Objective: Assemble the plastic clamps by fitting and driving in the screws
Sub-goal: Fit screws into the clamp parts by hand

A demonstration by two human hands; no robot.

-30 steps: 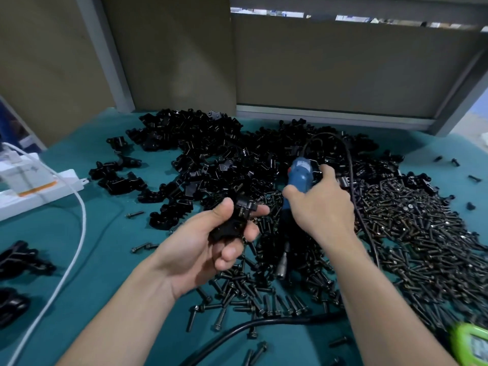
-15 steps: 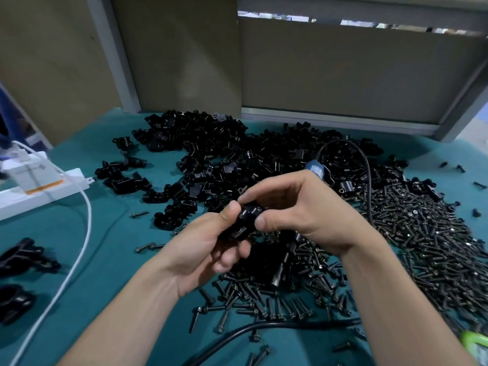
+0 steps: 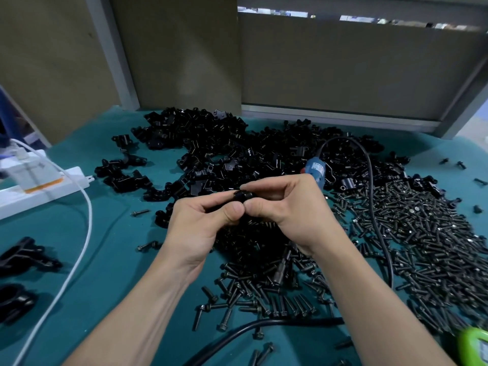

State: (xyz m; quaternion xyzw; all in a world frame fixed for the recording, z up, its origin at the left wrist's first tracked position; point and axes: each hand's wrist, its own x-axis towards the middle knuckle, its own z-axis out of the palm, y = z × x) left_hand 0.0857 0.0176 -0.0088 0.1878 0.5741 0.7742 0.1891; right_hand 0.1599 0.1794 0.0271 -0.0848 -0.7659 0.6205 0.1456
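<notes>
My left hand (image 3: 200, 223) and my right hand (image 3: 287, 207) meet above the table and together pinch one small black plastic clamp (image 3: 241, 195) between thumbs and fingertips. Most of the clamp is hidden by the fingers. A blue electric screwdriver (image 3: 315, 169) sticks out behind my right hand, and its metal bit end (image 3: 281, 270) shows below the wrist; whether the palm still holds it I cannot tell. Loose black screws (image 3: 422, 233) lie heaped to the right and under my hands. A pile of black clamp parts (image 3: 224, 154) lies behind them.
The screwdriver's black cable (image 3: 371, 186) loops over the screws and runs along the near edge. A white power strip (image 3: 39, 186) with a white cord (image 3: 84, 220) sits at the left. Larger black clamps (image 3: 23, 254) lie at the far left, a green object (image 3: 472, 344) at the bottom right.
My right hand came over from gripping the screwdriver upright to pinching the clamp held by my left hand. Both hands have since closed tighter round it.
</notes>
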